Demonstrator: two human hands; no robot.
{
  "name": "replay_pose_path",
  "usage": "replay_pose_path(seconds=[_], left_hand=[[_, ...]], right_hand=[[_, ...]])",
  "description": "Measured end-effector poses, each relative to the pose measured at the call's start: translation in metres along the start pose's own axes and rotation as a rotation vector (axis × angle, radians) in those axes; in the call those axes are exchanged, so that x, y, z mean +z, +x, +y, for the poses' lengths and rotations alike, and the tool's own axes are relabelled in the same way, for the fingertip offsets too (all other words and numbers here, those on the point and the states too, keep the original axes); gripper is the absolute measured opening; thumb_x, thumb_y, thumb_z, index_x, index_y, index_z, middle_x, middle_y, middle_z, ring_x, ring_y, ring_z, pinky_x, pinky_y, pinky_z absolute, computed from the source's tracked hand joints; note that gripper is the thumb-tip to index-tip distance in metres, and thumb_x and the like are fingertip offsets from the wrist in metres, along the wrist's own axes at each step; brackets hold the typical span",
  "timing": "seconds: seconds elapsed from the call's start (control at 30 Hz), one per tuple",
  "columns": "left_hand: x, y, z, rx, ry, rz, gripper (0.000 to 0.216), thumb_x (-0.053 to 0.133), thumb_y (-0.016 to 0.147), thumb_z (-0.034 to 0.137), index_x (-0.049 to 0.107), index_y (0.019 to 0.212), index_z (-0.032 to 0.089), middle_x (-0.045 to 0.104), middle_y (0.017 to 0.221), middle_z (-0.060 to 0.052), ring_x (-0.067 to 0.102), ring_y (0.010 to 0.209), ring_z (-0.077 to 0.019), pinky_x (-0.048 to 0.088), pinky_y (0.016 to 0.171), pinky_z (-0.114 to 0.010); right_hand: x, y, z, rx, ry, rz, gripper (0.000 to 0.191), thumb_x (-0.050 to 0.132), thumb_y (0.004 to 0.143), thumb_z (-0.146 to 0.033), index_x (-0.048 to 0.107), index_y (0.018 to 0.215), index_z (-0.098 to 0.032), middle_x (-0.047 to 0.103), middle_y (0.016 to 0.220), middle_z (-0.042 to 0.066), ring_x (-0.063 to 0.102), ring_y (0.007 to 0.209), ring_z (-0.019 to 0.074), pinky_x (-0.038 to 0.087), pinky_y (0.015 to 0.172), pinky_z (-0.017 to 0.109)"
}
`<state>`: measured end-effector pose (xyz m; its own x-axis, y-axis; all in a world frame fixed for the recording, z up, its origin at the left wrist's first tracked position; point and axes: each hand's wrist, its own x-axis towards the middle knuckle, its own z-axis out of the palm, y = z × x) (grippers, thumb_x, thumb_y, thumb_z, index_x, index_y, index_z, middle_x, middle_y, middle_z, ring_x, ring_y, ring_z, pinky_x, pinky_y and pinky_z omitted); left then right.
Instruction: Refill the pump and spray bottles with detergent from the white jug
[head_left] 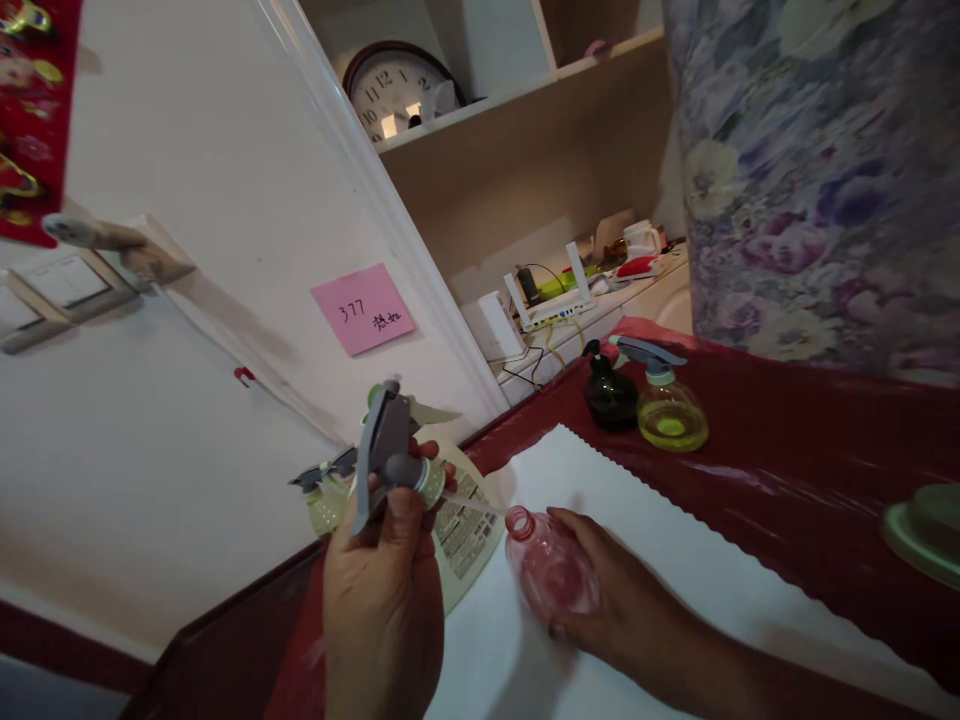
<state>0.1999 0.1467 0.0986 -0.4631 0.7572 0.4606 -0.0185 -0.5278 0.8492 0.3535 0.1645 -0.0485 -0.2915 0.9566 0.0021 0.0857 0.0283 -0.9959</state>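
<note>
My left hand [382, 590] is closed round a grey spray-trigger head [386, 455] with a pale green collar, held up above the table. A thin clear dip tube [472, 503] runs from it toward the open neck of a pink transparent bottle [547, 570]. My right hand [622, 590] grips that bottle, tilted on its side over a white mat [675, 540]. The tube's tip sits just at the bottle's mouth.
A dark spray bottle [609, 392] and a yellow-green one [667, 410] stand on the red tablecloth [810, 450]. Another spray bottle [326, 495] and a printed label [465, 530] lie behind my left hand. A green dish [926, 535] sits right. Pink note [362, 308] on the wall.
</note>
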Motion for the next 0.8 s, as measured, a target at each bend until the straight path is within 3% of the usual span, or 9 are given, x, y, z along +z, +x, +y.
replay_pose_path(seconds=[0.27, 0.47, 0.7, 0.8], left_hand=[[-0.011, -0.015, -0.053, -0.257, 0.08, -0.141, 0.048, 0.083, 0.082, 0.049, 0.073, 0.122, 0.025, 0.077, 0.117, -0.003, 0.069, 0.108, -0.0177, 0.05, 0.098, -0.027], [-0.015, -0.031, -0.089, -0.329, 0.16, -0.208, 0.045, 0.081, 0.082, 0.052, 0.074, 0.115, 0.022, 0.077, 0.11, -0.005, 0.068, 0.101, -0.02, 0.05, 0.096, -0.032], [-0.013, -0.03, -0.087, -0.281, 0.199, -0.264, 0.04, 0.08, 0.081, 0.051, 0.075, 0.106, 0.02, 0.076, 0.103, -0.005, 0.066, 0.099, -0.0228, 0.048, 0.093, -0.034], [-0.012, -0.028, -0.081, -0.224, 0.288, -0.308, 0.037, 0.078, 0.082, 0.051, 0.076, 0.103, 0.02, 0.075, 0.099, -0.006, 0.065, 0.096, -0.0248, 0.047, 0.091, -0.037]], right_hand=[[0.0, 0.001, 0.003, -0.084, 0.042, 0.009, 0.086, 0.072, 0.067, -0.021, 0.044, 0.149, -0.023, 0.056, 0.145, 0.014, 0.055, 0.134, 0.0345, 0.045, 0.113, 0.05], [-0.001, 0.001, 0.003, -0.098, 0.019, -0.03, 0.094, 0.071, 0.064, -0.02, 0.036, 0.152, -0.015, 0.046, 0.157, 0.021, 0.042, 0.146, 0.0364, 0.03, 0.124, 0.055], [-0.001, 0.0, 0.005, -0.08, 0.032, -0.038, 0.096, 0.069, 0.065, -0.022, 0.033, 0.154, -0.016, 0.04, 0.163, 0.02, 0.037, 0.152, 0.0327, 0.029, 0.126, 0.052], [0.0, -0.001, 0.008, -0.053, 0.043, -0.069, 0.099, 0.069, 0.071, -0.027, 0.025, 0.16, -0.018, 0.03, 0.171, 0.017, 0.026, 0.159, 0.0296, 0.023, 0.13, 0.051]])
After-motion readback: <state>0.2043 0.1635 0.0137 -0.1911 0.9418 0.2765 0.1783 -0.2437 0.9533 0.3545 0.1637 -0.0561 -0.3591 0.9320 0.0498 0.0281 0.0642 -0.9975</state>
